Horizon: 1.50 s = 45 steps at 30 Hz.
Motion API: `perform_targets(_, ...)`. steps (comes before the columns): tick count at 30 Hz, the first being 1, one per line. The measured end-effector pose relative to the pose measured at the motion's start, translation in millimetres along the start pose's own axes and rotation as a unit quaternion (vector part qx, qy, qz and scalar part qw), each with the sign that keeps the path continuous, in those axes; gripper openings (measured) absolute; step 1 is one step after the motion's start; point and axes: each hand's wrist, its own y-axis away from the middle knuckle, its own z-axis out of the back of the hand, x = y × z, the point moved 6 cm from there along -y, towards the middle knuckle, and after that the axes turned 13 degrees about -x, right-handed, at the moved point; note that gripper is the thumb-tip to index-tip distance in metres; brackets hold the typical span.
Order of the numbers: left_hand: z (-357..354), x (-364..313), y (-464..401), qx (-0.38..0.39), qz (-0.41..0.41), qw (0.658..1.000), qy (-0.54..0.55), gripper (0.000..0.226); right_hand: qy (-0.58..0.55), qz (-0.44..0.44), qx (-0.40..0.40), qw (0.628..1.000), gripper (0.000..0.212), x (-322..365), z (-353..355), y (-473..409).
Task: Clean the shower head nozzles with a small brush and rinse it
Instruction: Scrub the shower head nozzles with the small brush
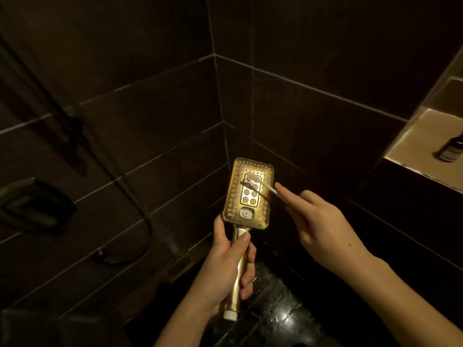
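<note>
A gold rectangular shower head [250, 209] faces up at me, with rows of nozzles and a white button near its neck. My left hand [225, 266] is wrapped around its gold handle, thumb on the front. A small white brush [255, 180] rests with its bristles on the upper part of the nozzle face. My right hand [323, 229] pinches the brush's thin handle from the right, index finger stretched along it. No hose shows at the handle's white end.
Dark tiled walls meet in a corner behind the shower head. A black hose [140, 236] and a wall fitting [32, 206] hang on the left wall. A lit niche at the right holds a dark bottle [454, 151]. The wet floor [280, 309] glistens below.
</note>
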Motion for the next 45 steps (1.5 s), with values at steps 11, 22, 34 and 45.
perform_targets(11, 46.7, -20.3, 11.2, -0.083, -0.065, 0.993, -0.043, 0.077, 0.027, 0.13, -0.008, 0.991, 0.05, 48.1, -21.9, -62.5)
perform_targets(22, 52.4, -28.0, 10.6, -0.186, -0.091, 0.975, -0.085, 0.085, 0.004, 0.237, 0.025, 0.971, 0.053, 51.5, -38.3, -100.8)
perform_targets(34, 66.0, -33.3, 22.5, -0.212, -0.108, 0.966, -0.095, 0.083, -0.043, 0.28, 0.039, 0.958, 0.055, 75.9, -49.6, -96.1)
perform_targets(45, 65.8, -34.6, 28.1, -0.205, -0.113, 0.965, -0.118, 0.082, -0.037, 0.246, 0.058, 0.967, 0.067, 61.8, -44.6, -96.5)
